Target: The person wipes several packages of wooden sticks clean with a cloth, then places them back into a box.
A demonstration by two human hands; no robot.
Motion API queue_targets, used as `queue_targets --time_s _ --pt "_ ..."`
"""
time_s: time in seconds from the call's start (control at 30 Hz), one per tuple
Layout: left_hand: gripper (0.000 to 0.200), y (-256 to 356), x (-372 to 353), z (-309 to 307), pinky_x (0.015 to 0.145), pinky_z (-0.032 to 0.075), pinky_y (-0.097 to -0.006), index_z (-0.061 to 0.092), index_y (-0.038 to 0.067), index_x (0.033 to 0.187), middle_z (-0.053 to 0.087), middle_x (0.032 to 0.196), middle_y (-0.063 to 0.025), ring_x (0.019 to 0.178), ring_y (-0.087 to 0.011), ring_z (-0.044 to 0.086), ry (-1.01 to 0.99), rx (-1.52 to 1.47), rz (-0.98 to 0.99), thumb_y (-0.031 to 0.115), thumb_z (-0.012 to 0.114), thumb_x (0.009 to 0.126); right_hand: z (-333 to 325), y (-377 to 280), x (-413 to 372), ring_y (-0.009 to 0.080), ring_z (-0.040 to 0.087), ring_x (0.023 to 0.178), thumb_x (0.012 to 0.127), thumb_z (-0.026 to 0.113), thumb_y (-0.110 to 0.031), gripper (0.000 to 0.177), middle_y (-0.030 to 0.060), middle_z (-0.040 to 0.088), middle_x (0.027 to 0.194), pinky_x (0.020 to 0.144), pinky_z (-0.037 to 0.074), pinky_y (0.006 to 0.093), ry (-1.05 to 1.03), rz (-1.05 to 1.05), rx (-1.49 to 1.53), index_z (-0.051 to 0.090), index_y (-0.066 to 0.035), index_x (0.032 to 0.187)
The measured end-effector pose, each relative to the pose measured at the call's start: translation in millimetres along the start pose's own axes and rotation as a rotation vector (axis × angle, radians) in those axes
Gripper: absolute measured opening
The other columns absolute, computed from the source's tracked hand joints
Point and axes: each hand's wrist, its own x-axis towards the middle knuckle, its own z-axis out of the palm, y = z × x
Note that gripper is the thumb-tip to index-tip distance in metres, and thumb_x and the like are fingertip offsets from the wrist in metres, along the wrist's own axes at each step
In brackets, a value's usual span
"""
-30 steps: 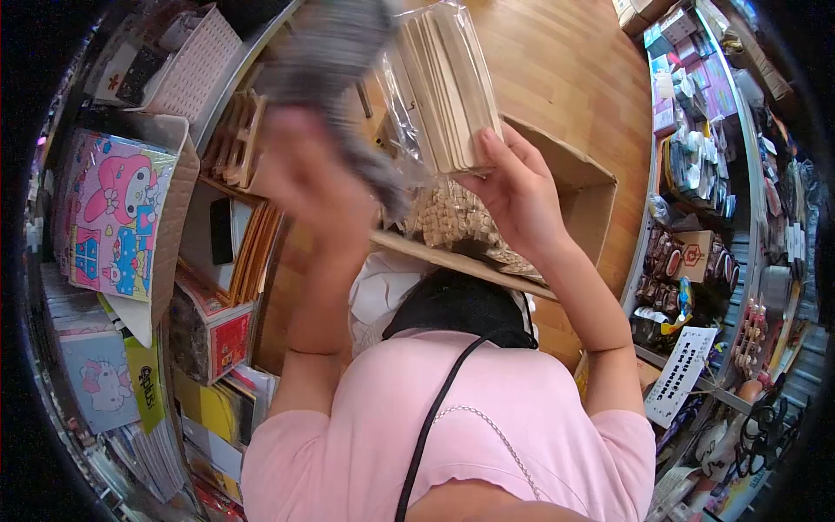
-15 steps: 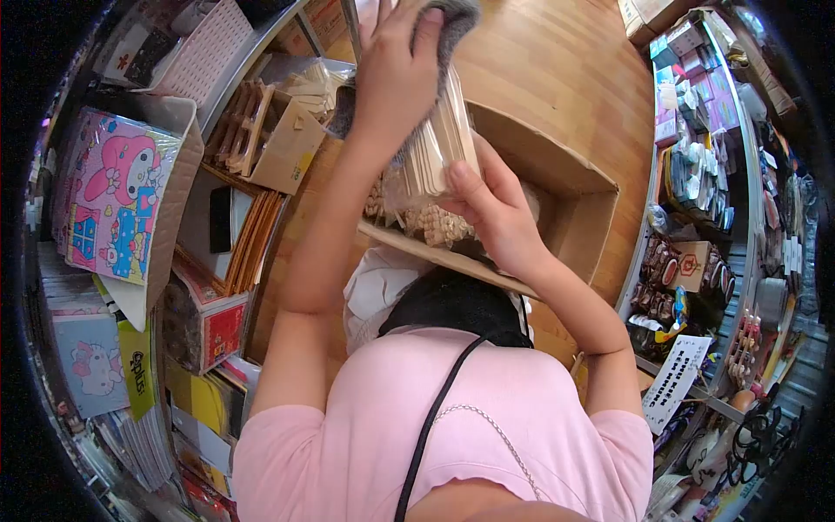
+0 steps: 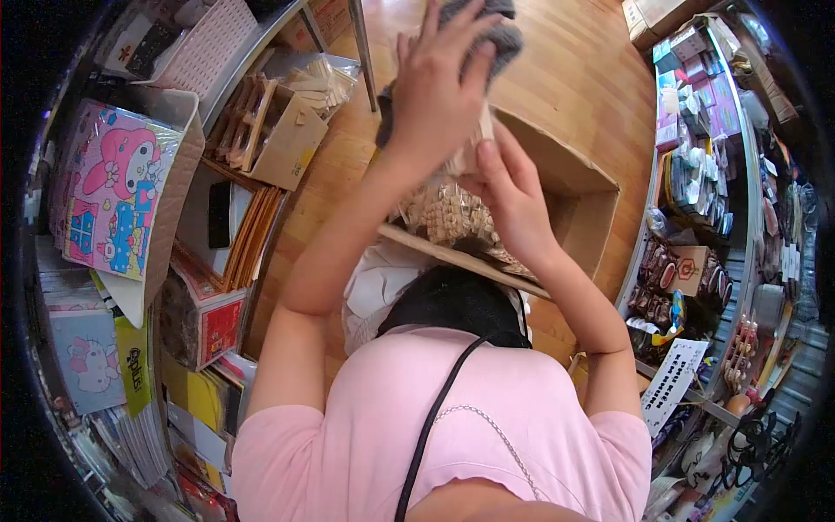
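My left hand (image 3: 444,87) presses a grey cloth (image 3: 497,36), which bunches out past its fingers. Beneath it, my right hand (image 3: 513,178) grips a pack of pale wooden sticks (image 3: 470,152), thumb on the near side. My left hand and forearm hide much of the pack. Under both hands stands an open cardboard box (image 3: 587,228), with clear bags of small wooden pieces (image 3: 448,215) inside.
On the left shelf are a carton (image 3: 291,148) of wooden items, a phone (image 3: 220,215) and a pink cartoon-covered pack (image 3: 117,187). The right shelf holds packaged goods (image 3: 696,178) and a printed paper sign (image 3: 674,387). Beyond the box lies wooden floor (image 3: 557,65).
My left hand and the cloth have moved right. The pack has turned and is more hidden, and my right hand has shifted slightly right. More of the bagged pieces shows.
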Motion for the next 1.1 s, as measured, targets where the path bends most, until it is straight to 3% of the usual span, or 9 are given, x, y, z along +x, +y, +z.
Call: queue_targets --time_s 0.07,0.1,0.17,0.37,0.53,0.73,0.93,1.07,1.1 --pt "0.036 -13 16 -4 0.086 0.045 -0.0370 0.052 0.001 0.118 0.058 0.112 -0.0159 0.104 -0.0275 0.055 0.053 -0.174 -0.010 0.024 0.035 0.097 1 -2 -4 0.0112 0.052 0.104 0.096 0.041 -0.028 0.047 0.0039 0.051 0.119 0.086 0.045 0.0289 -0.057 0.106 -0.003 0.032 -0.006 0.136" --pt "0.036 -22 13 -2 0.086 0.045 -0.0370 0.052 0.001 0.118 0.058 0.112 -0.0159 0.104 -0.0275 0.055 0.053 -0.174 -0.010 0.024 0.035 0.097 -1 2 -4 0.0102 0.053 0.101 0.095 0.042 -0.029 0.046 0.0037 0.053 0.116 0.084 0.046 0.0280 -0.057 0.116 -0.029 0.035 -0.005 0.134" --pt "0.034 -38 1 7 0.105 0.013 -0.0541 0.052 0.017 0.123 0.043 0.136 -0.0058 0.130 -0.0381 0.028 0.002 -0.269 -0.315 0.027 0.041 0.093 -2 1 -3 0.0103 0.054 0.100 0.096 0.042 -0.029 0.046 0.0041 0.054 0.115 0.082 0.047 0.0279 -0.037 0.123 -0.044 0.036 -0.004 0.133" --pt "0.032 23 -41 -2 0.103 0.013 -0.0602 0.055 0.016 0.118 0.044 0.134 -0.0059 0.129 -0.0383 0.027 -0.062 -0.019 -0.079 0.027 0.044 0.091 -14 8 8 0.0113 0.057 0.097 0.096 0.040 -0.028 0.043 0.0057 0.057 0.109 0.078 0.050 0.0278 -0.053 0.074 0.043 0.039 -0.002 0.130" --pt "0.033 -17 -5 -4 0.103 0.014 -0.0591 0.054 0.016 0.120 0.045 0.133 -0.0066 0.129 -0.0380 0.028 0.008 -0.007 -0.048 0.028 0.044 0.091 -1 -2 -2 0.0079 0.055 0.091 0.096 0.041 -0.028 0.040 0.0015 0.057 0.102 0.075 0.050 0.0248 0.002 0.078 -0.131 0.045 -0.001 0.125" --pt "0.034 -14 -18 -2 0.104 0.016 -0.0555 0.054 0.015 0.119 0.048 0.129 -0.0077 0.128 -0.0377 0.029 -0.016 -0.303 -0.423 0.030 0.042 0.092 -4 0 -2 0.0107 0.054 0.088 0.096 0.040 -0.028 0.039 0.0045 0.058 0.098 0.073 0.050 0.0276 -0.001 0.087 -0.236 0.048 -0.001 0.122" --pt "0.032 4 -23 -8 0.103 0.016 -0.0573 0.057 0.013 0.115 0.049 0.129 -0.0065 0.130 -0.0366 0.027 -0.019 -0.025 -0.060 0.028 0.042 0.091 -9 3 4 0.0073 0.056 0.090 0.096 0.041 -0.024 0.041 0.0022 0.056 0.103 0.077 0.051 0.0258 -0.040 0.025 -0.288 0.040 0.000 0.129" --pt "0.034 -34 9 -9 0.101 0.029 -0.0366 0.057 0.009 0.116 0.055 0.121 -0.0131 0.120 -0.0295 0.044 0.071 -0.140 -0.047 0.028 0.042 0.092 -2 0 0 0.0080 0.054 0.089 0.096 0.041 -0.023 0.040 0.0038 0.056 0.100 0.074 0.051 0.0254 -0.053 0.005 -0.245 0.042 0.000 0.128" --pt "0.036 -55 13 -10 0.094 0.034 -0.0327 0.058 0.005 0.110 0.058 0.111 -0.0136 0.109 -0.0262 0.050 -0.014 -0.262 -0.248 0.032 0.042 0.092 -2 -1 -2 0.0096 0.053 0.087 0.096 0.041 -0.023 0.038 0.0055 0.057 0.098 0.071 0.051 0.0255 -0.058 0.023 -0.217 0.044 0.000 0.127"
